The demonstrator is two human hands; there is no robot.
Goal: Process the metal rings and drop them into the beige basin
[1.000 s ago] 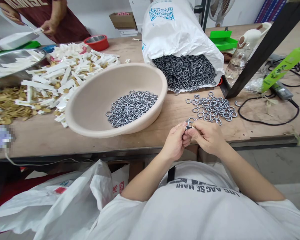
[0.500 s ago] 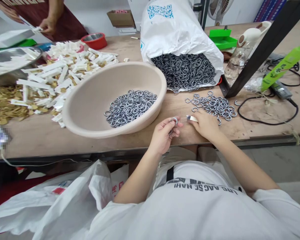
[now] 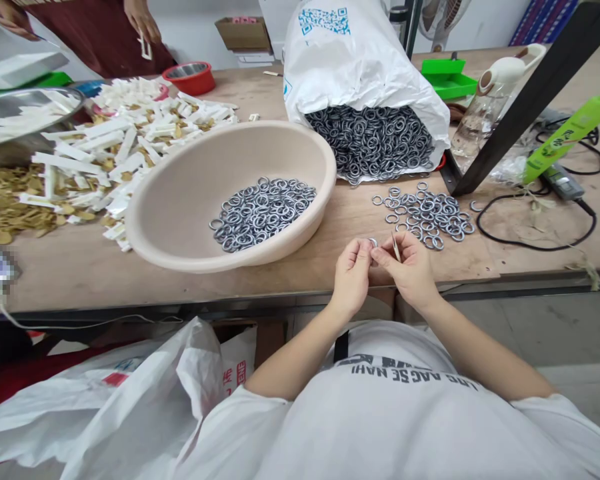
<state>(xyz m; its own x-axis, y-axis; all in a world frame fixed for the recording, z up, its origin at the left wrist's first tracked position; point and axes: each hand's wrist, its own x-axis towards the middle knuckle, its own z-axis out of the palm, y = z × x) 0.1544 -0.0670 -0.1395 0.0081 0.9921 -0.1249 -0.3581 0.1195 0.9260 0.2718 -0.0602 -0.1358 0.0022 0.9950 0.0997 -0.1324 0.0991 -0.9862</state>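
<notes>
Your hands work together just above the front edge of the scarred wooden workbench (image 3: 300, 280), and the step in hand looks like bringing one small piece to another. Your left hand (image 3: 353, 277) is closed in a fingertip pinch on a small silver metal ring (image 3: 373, 243), partly hidden by your fingers. Your right hand (image 3: 405, 270) is closed in a pinch on a thin pale strip (image 3: 395, 247), which stands nearly upright between thumb and forefinger. The ring and strip are held in the air, close together, and this view cannot show whether they touch. Just beyond your right hand lies a loose scatter of silver metal rings (image 3: 423, 217). To your left, a round beige basin (image 3: 195, 180) holds a heap of matching rings (image 3: 263, 213), and beyond it a white plastic sack (image 3: 340, 60) with a blue QR code lies on its side, spilling more rings (image 3: 373, 143). Farther left is a mound of white strips (image 3: 130, 133) over gold tags (image 3: 10, 200). At the top, a co-worker's hand (image 3: 143, 23) holds a small white piece. Half a second ago your hands stood farther apart, your right hand low over the bench and your left hand raised with the ring; now they have closed the gap
</notes>
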